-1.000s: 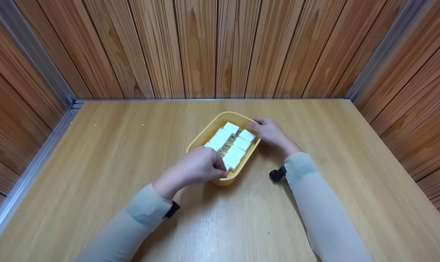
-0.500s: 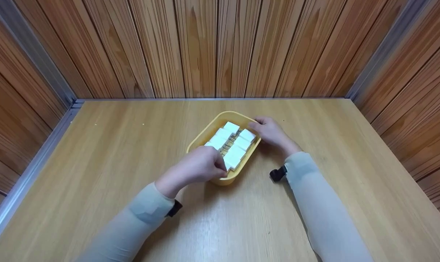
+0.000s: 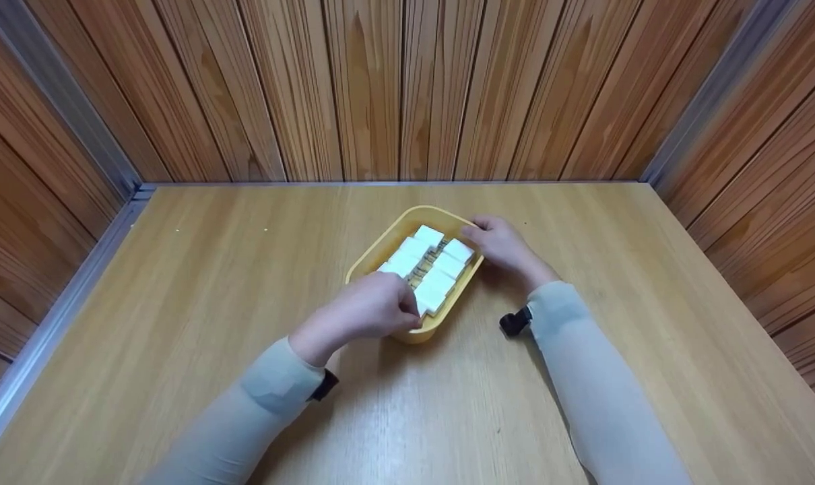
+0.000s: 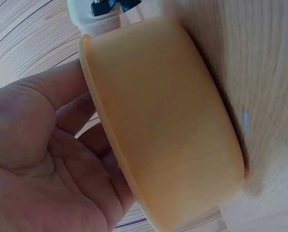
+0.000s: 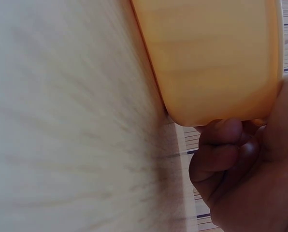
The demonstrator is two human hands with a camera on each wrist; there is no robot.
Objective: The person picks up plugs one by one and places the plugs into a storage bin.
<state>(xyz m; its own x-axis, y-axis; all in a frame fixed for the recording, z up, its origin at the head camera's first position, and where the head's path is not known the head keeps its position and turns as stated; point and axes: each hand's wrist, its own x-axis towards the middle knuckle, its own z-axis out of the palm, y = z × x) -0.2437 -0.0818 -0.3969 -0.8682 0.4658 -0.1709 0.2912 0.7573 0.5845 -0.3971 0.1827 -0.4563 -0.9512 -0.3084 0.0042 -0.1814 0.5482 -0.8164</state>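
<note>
A yellow plastic tub with rounded corners stands slanted on the table. Inside it, white rectangular blocks lie in two rows, and thin dark and tan bits show between the rows. My left hand reaches over the tub's near end with curled fingers. Its thumb and forefinger pinch at a white block by the near corner, mostly covered by the hand. In the left wrist view its fingers pass behind the tub's rim. My right hand grips the far right corner of the tub, fingers bent against the outside wall.
The tub rests on a wooden table. Wood-plank walls enclose the back and both sides, with metal edging on the left. A few tiny pale specks lie at the back left. Dark wrist devices jut from both sleeves.
Over the last second the left wrist has shifted very slightly to the right. The tub, the blocks and the right hand have stayed almost in place.
</note>
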